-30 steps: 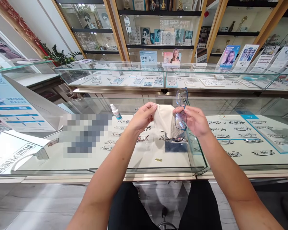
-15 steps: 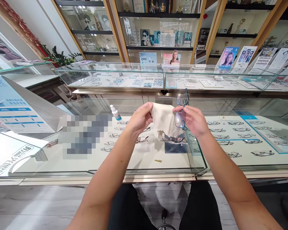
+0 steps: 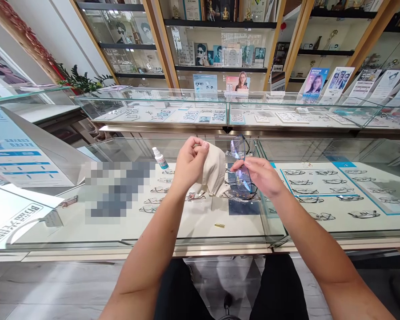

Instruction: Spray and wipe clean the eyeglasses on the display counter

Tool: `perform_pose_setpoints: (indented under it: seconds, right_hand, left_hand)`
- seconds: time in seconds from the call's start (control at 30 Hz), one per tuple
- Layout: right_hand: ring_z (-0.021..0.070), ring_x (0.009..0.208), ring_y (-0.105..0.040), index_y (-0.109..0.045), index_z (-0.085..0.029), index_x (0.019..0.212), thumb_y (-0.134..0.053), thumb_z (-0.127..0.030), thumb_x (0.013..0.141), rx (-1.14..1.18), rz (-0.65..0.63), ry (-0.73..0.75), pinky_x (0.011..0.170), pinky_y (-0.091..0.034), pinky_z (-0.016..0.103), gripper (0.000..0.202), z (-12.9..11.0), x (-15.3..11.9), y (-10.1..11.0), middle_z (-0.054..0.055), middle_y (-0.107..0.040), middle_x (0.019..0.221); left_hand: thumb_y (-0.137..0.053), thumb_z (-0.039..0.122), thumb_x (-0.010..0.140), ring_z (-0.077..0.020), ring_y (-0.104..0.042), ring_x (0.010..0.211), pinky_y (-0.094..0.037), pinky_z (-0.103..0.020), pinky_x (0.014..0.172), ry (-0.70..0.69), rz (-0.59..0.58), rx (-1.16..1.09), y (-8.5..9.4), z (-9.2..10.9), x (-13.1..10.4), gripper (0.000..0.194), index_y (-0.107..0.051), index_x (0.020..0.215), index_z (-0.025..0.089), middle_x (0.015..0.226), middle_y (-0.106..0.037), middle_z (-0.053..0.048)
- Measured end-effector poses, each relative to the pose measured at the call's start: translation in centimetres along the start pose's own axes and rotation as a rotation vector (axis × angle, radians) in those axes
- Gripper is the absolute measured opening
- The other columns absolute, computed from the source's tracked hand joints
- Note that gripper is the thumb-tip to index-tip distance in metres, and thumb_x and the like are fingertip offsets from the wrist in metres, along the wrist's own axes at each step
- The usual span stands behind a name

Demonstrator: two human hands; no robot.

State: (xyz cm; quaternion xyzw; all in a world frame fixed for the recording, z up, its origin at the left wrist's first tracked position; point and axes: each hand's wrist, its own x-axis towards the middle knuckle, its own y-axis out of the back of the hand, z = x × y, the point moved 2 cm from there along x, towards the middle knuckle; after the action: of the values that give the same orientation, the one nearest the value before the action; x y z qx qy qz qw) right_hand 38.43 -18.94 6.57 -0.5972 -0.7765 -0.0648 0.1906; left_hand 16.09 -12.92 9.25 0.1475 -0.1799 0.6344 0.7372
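Above the glass counter, my left hand is closed on a cream cleaning cloth, which hangs down from the fingers. My right hand pinches a pair of blue-framed eyeglasses near the bridge. The glasses are turned on end, one lens above the fingers and one below. Cloth and glasses are close together, with a small gap between them. A white spray bottle with a blue label stands on the counter to the left of my hands.
Several eyeglass frames lie in rows inside the glass display counter. A small gold piece lies near its front edge. A large sign stands at left. Behind runs another display case.
My left hand has moved slightly left with the cloth and curled more tightly. My right hand has shifted left and a little down, and the glasses have tilted and come away from the cloth.
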Motion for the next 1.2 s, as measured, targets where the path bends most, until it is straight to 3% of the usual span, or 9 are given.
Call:
perform_pose_setpoints:
  seconds: [0.1, 0.37, 0.67, 1.0, 1.2]
  right_hand:
    - [0.0242, 0.107, -0.076, -0.09, -0.028, 0.099, -0.079, -0.056, 0.097, -0.012, -0.033, -0.003, 0.109, -0.055, 0.044, 0.03, 0.6, -0.1, -0.4, 0.006, -0.086, 0.105]
    - [0.025, 0.113, -0.075, -0.091, -0.027, 0.108, -0.073, -0.059, 0.102, -0.089, -0.069, -0.01, 0.108, -0.052, 0.04, 0.037, 1.8, 0.0, -0.7, 0.006, -0.085, 0.107]
    - [0.0238, 0.102, -0.072, -0.092, -0.027, 0.102, -0.074, -0.06, 0.101, -0.144, -0.05, -0.023, 0.103, -0.052, 0.038, 0.037, 2.4, 0.2, -1.0, 0.006, -0.083, 0.101]
    - [0.0216, 0.095, -0.067, -0.091, -0.027, 0.101, -0.073, -0.063, 0.1, -0.175, -0.039, -0.014, 0.096, -0.051, 0.037, 0.04, 2.5, 0.4, -1.1, 0.006, -0.081, 0.101]
    - [0.0215, 0.093, -0.061, -0.091, -0.026, 0.1, -0.071, -0.063, 0.102, -0.186, -0.067, 0.014, 0.094, -0.046, 0.037, 0.041, 2.3, 0.4, -1.2, 0.004, -0.073, 0.092]
  left_hand:
    - [-0.084, 0.053, 0.095, -0.0116, -0.024, 0.054, -0.018, -0.029, 0.055, -0.002, -0.001, -0.024, -0.4, 0.5, -0.4, 0.038, -0.059, 0.09, 0.025, 0.06, -0.038, 0.007]
    - [-0.086, 0.068, 0.088, -0.0138, -0.048, 0.067, -0.038, -0.029, 0.062, -0.04, -0.046, -0.015, -1.8, 0.7, -1.3, 0.052, -0.062, 0.088, 0.022, 0.077, -0.059, 0.0]
    - [-0.085, 0.063, 0.091, -0.014, -0.05, 0.07, -0.04, -0.029, 0.066, -0.004, -0.07, -0.068, -2.0, 0.2, -1.4, 0.045, -0.065, 0.089, 0.023, 0.079, -0.06, 0.0]
    - [-0.088, 0.056, 0.089, -0.0134, -0.055, 0.079, -0.045, -0.028, 0.069, -0.026, -0.094, -0.084, -2.4, 0.8, -1.5, 0.04, -0.068, 0.087, 0.022, 0.111, -0.071, -0.005]
    - [-0.09, 0.059, 0.086, -0.0156, -0.058, 0.085, -0.049, -0.03, 0.075, -0.06, -0.101, -0.075, -3.1, 1.0, -1.9, 0.042, -0.072, 0.086, 0.021, 0.114, -0.069, -0.007]
